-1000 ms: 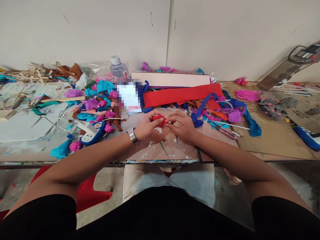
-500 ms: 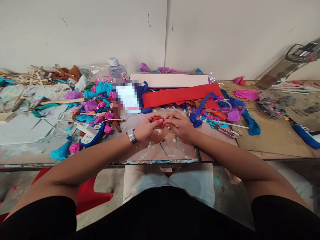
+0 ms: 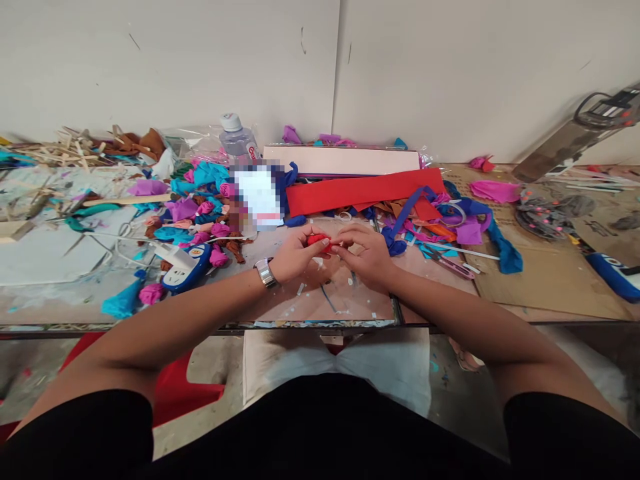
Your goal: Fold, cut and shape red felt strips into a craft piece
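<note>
Between my hands, low over the table, is a small rolled piece of red crepe paper [image 3: 319, 241]. My left hand [image 3: 295, 253] is closed around it, thumb on top. The fingertips of my right hand [image 3: 364, 253] pinch its right end; the fingers partly hide it. Just behind lies a long flat strip of red crepe paper [image 3: 360, 190]. Left of it a phone with a blurred screen [image 3: 263, 193] leans upright. Several rolled paper flowers [image 3: 205, 208] in pink, purple, blue and brown are heaped to the left.
A plastic bottle [image 3: 240, 140] stands behind the phone. At the left lie a power strip [image 3: 186, 268] with a cable and green-handled pliers [image 3: 93, 213]. On the right are a pink cutter [image 3: 457, 267], blue paper strips [image 3: 505, 250], cardboard [image 3: 540, 280] and a tilted dark bottle [image 3: 555, 143].
The view has shifted slightly. My fingers have moved a little on the red paper, and more of the roll shows between them. Things on the table stay in place.
</note>
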`<state>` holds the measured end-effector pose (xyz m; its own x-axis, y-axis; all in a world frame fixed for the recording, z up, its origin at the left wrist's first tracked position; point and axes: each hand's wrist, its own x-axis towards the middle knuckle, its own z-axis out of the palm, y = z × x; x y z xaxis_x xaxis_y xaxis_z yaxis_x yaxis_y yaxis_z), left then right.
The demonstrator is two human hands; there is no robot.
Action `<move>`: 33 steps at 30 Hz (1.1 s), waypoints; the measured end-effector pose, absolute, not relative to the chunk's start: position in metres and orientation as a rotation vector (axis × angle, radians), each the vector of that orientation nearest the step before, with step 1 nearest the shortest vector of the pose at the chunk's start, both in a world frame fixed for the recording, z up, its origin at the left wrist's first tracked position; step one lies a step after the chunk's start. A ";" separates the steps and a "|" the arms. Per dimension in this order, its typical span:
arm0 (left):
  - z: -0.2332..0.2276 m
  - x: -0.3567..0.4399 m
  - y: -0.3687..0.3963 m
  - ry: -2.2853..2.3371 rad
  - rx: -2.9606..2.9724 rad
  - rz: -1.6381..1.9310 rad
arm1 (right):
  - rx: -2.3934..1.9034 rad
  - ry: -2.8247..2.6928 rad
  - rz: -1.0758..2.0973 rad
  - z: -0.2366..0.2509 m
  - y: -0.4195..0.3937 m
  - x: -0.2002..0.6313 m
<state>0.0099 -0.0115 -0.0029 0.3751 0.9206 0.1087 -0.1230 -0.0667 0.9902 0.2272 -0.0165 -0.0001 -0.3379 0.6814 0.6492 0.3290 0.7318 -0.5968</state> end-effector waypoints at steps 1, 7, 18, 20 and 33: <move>-0.003 0.010 -0.012 0.797 1.361 1.027 | -0.788 -1.929 0.476 0.000 -0.017 0.227; -0.001 0.009 -0.011 0.770 1.420 1.038 | -0.913 -1.844 0.645 -0.001 -0.017 0.225; -0.002 0.007 -0.013 0.813 1.610 1.046 | -0.907 -1.658 1.040 -0.001 -0.018 0.221; -0.001 0.007 -0.015 0.838 1.669 1.056 | -0.939 -1.643 1.086 -0.001 -0.017 0.221; -0.007 0.007 -0.013 0.784 1.707 1.131 | -0.991 -1.726 0.981 0.001 -0.017 0.221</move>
<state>0.0071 -0.0132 -0.0068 0.3765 0.8597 0.3450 0.0209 -0.3803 0.9246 0.2208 -0.0170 0.0012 -0.2838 0.9095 0.3037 0.2050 0.3670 -0.9074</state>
